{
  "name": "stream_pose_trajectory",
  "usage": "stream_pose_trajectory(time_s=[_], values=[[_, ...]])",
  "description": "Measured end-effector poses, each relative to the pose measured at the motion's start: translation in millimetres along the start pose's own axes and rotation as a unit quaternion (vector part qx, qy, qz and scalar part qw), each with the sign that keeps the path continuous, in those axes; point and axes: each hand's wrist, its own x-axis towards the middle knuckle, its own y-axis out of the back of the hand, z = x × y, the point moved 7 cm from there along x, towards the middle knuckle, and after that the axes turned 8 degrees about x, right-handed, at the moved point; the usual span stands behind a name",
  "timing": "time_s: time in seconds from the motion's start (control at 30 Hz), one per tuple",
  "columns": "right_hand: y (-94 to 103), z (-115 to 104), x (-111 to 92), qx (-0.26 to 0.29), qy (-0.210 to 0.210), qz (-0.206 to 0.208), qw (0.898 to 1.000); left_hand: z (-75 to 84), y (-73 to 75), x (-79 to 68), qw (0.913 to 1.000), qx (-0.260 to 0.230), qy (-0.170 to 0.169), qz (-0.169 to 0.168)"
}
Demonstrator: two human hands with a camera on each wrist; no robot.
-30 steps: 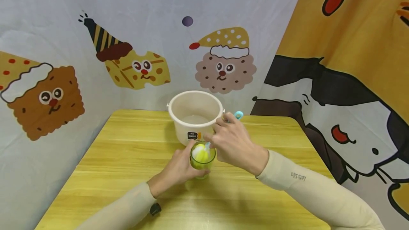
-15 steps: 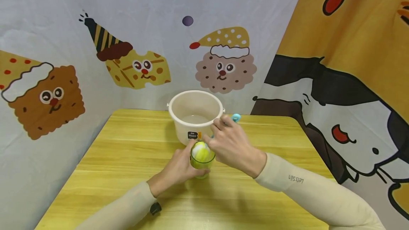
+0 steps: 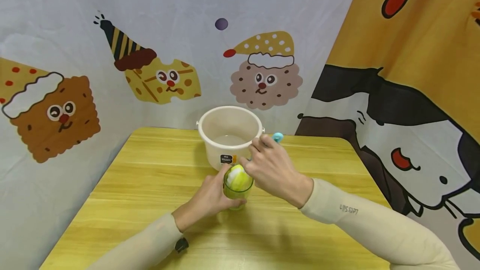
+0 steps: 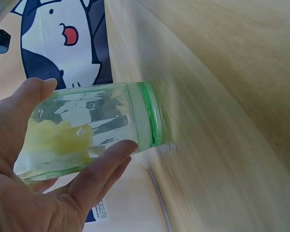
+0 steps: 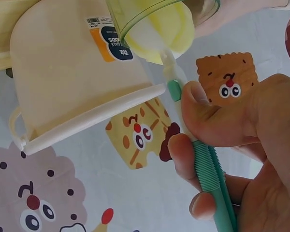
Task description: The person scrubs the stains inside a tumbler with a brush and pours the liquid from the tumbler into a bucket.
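Observation:
My left hand (image 3: 208, 195) grips a green-tinted drinking glass (image 4: 111, 108), its thumb and fingers spread around the sides. The glass stands upright at the middle of the table, its base at the tabletop in the left wrist view. In my right hand (image 3: 273, 168) is a bottle brush with a teal ribbed handle (image 5: 208, 169), pinched between thumb and fingers. Its yellow-and-white sponge head (image 3: 239, 178) sits in the glass and shows at the mouth. The handle's looped teal end (image 3: 277, 137) sticks out behind the right hand, which hides most of the handle in the head view.
A cream bucket (image 3: 214, 151) with a label (image 3: 226, 159) stands right behind the glass, close to the right hand. The yellow wood-grain table (image 3: 150, 166) ends at a cartoon-printed cloth (image 3: 168, 3) behind. A small black device (image 3: 181, 245) is at the left wrist.
The right hand has shifted slightly left with the brush, and the sponge has turned and risen a little in the glass's mouth. The left hand and glass stay in place.

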Motion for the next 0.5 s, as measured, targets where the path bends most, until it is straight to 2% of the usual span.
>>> stream_pose_trajectory(time_s=[0.5], values=[[0.7, 1.2, -0.5, -0.004, 0.003, -0.033, 0.999, 2.0, 0.6, -1.2, 0.9999, 0.014, 0.000, 0.005]])
